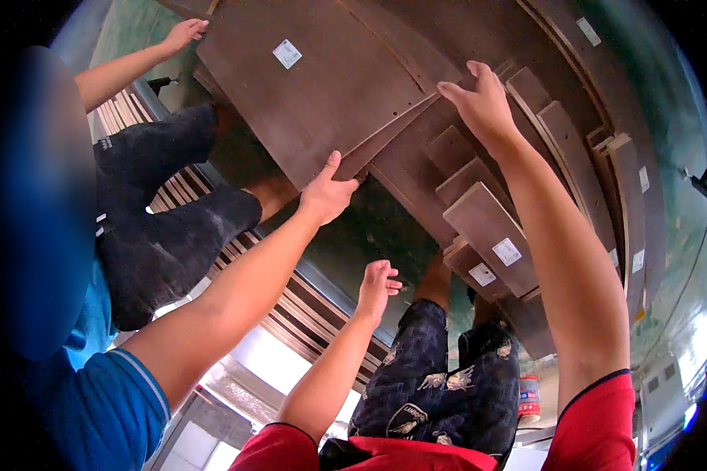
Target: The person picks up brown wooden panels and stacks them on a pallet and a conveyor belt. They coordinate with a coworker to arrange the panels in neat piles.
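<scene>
Your red sleeves fill the lower edge, and both your forearms run up from them toward a heap of dark brown boards.

Your right hand lies on top of the heap. The palm is down and the fingers stretch left along the edge where the large brown panel overlaps the boards below. It closes around nothing and seems to press down, probably to steady the loose edge.

Your left hand hangs free over the green floor, just beside your knee in the patterned shorts. Its fingers are loosely curled and it holds nothing.

The large brown panel is the thing being handled. It lies tilted across the upper middle, carries 1 white label, and its lower corner juts out over the floor.

A co-worker in a blue sleeve has 2 hands on it. The near hand pinches that lower corner with the thumb on top, and the far hand grips the upper left edge. Holding 2 opposite edges would keep so wide a sheet from sagging or sliding.

Under your right forearm, the narrower boards lie fanned like steps, each overlapping the next, and 2 of them show white labels. More long boards curve along the right.

Left of your left arm, a stack of striped slats lies flat beside the co-worker's dark shorts. A small red-and-white can stands on the floor by your right elbow.
</scene>
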Demonstrator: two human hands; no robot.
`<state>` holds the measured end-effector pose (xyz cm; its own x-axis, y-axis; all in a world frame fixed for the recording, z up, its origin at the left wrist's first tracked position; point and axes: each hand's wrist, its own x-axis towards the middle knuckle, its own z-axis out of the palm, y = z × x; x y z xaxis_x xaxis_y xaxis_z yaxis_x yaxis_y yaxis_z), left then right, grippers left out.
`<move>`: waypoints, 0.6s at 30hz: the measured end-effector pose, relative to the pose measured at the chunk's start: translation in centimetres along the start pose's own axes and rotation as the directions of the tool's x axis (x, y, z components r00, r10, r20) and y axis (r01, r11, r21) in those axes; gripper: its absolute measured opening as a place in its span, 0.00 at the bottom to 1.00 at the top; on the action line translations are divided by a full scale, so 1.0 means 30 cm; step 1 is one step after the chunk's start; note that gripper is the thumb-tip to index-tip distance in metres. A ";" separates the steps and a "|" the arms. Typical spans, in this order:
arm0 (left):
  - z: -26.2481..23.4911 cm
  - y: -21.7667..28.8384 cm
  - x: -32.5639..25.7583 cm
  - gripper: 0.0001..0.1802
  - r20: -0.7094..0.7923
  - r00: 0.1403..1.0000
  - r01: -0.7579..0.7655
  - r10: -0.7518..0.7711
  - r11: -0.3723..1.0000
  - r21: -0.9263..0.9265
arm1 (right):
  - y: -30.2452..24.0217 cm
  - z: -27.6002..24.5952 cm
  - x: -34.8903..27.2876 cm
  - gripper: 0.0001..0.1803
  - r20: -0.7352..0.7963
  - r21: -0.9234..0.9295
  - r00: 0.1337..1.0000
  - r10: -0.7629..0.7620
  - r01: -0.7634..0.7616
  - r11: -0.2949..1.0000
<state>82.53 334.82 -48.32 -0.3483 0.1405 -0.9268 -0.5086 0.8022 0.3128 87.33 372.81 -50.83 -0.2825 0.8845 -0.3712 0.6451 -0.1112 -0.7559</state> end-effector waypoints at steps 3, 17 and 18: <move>0.002 -0.019 -0.012 0.23 0.016 1.000 0.020 -0.020 1.000 0.002 | 0.005 -0.028 -0.004 0.41 0.015 0.022 1.000 0.005 -0.006 1.000; -0.044 -0.060 -0.029 0.21 0.024 0.999 0.021 -0.023 0.995 0.093 | 0.091 -0.010 -0.532 0.27 0.103 0.403 0.975 0.197 -0.222 0.888; -0.049 -0.069 -0.029 0.21 0.033 0.999 0.025 -0.029 0.994 0.103 | 0.107 -0.021 -0.616 0.25 0.147 0.397 0.968 0.203 -0.245 0.884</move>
<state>82.74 332.18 -47.85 -0.3077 0.1364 -0.9417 -0.4331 0.8612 0.2662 95.07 356.40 -46.05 -0.2474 0.7672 -0.5918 0.3582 -0.4952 -0.7915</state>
